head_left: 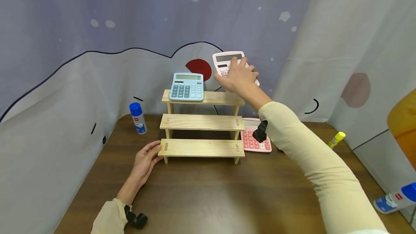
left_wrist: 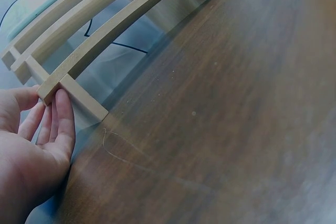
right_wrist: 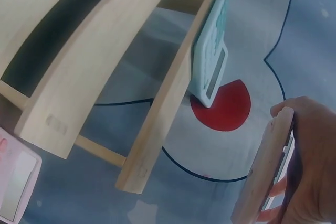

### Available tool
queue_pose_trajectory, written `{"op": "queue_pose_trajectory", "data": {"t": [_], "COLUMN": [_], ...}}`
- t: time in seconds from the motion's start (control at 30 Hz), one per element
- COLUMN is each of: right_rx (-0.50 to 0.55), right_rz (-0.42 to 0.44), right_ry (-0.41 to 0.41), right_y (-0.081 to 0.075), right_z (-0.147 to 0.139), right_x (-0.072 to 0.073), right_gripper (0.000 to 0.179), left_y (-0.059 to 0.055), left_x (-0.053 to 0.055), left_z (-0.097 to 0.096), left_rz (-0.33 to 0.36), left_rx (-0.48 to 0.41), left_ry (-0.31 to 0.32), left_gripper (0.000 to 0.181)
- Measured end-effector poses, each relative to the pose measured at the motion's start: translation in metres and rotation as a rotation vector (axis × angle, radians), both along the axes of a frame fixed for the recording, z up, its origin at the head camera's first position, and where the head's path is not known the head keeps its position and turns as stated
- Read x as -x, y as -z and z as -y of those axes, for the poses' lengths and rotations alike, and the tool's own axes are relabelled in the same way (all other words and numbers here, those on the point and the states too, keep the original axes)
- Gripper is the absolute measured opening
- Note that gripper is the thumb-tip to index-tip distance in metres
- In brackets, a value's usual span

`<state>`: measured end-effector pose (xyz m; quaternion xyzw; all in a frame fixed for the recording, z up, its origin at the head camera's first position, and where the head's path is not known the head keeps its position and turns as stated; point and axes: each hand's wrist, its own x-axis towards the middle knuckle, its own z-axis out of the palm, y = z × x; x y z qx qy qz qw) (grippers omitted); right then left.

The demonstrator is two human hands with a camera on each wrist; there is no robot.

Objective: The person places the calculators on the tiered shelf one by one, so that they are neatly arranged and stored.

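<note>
While fingers point(head_left: 233, 63) grip a calculator point(head_left: 224, 58) and shelf point(head_left: 201, 148), patterned cloth point(head_left: 146, 17) borders the brown table point(head_left: 201, 198).

We have a brown wood-grain table point(head_left: 198, 194) with a pale wooden three-step stand point(head_left: 201, 148) on it, its lowest step pinched at one end by our left hand point(head_left: 144, 163). On the top step — left of and below our right hand point(head_left: 239, 77) — rests a light-blue calculator point(head_left: 186, 90). Also on the table: a pink calculator point(head_left: 248, 142) below our right hand, a blue-capped can point(head_left: 138, 118) beyond our left, and — well right of both hands — a small yellow tube point(head_left: 337, 139) and a second blue-capped can point(head_left: 393, 199).
</note>
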<state>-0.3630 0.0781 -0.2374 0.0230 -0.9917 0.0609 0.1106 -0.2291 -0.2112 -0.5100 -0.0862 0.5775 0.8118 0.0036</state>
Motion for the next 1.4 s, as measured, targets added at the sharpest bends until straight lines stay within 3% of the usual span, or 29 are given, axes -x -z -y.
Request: {"op": "queue_pose_trajectory", "data": {"t": [0.47, 0.63, 1.07, 1.4], "right_rx": [0.009, 0.015, 0.046, 0.072], "right_rz": [0.146, 0.182, 0.174, 0.125], "right_ry": [0.12, 0.181, 0.239, 0.258], "right_y": [-0.007, -0.007, 0.043, 0.055], "right_z": [0.027, 0.034, 0.032, 0.046], "right_x": [0.014, 0.02, 0.036, 0.04], "right_gripper": [0.089, 0.088, 0.095, 0.1], "left_y": [0.003, 0.002, 0.014, 0.007], "left_x": [-0.005, -0.002, 0.005, 0.006], "left_z": [0.002, 0.002, -0.01, -0.007], "left_rz": [0.01, 0.002, 0.029, -0.004], "left_rx": [-0.011, -0.003, -0.007, -0.001], "left_ry": [-0.025, -0.016, -0.018, -0.021], "left_gripper": [0.047, 0.048, 0.049, 0.047]}}
